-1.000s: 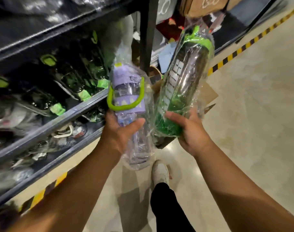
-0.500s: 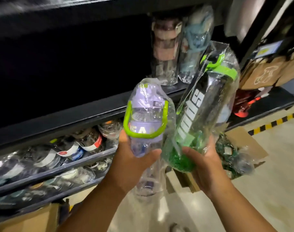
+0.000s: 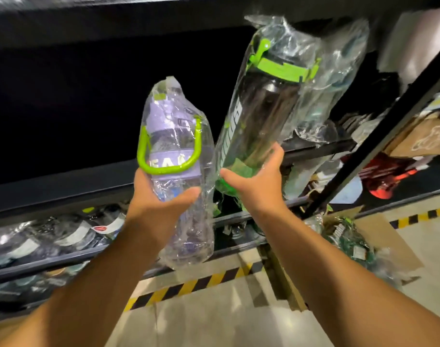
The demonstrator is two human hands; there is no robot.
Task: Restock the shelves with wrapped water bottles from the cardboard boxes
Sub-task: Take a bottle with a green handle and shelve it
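Clear film crinkles under both grips. The left hand (image 3: 159, 196) curls round the purple bottle (image 3: 174, 146) just below its green loop, and the right hand (image 3: 256, 186) clasps the green bottle (image 3: 264, 108) near its base. Both bottles look empty, so probably light and stiff. The wrap is likely slippery, so squeeze the body, not loose film. Each bottle rises from its hand, tilted toward the dark shelf (image 3: 63, 189) ahead.

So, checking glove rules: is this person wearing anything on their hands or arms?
No. The left hand and right hand are bare: no gloves, visible rings, watch or wristbands. Both forearms are uncovered to the frame edge; no sleeve shows.
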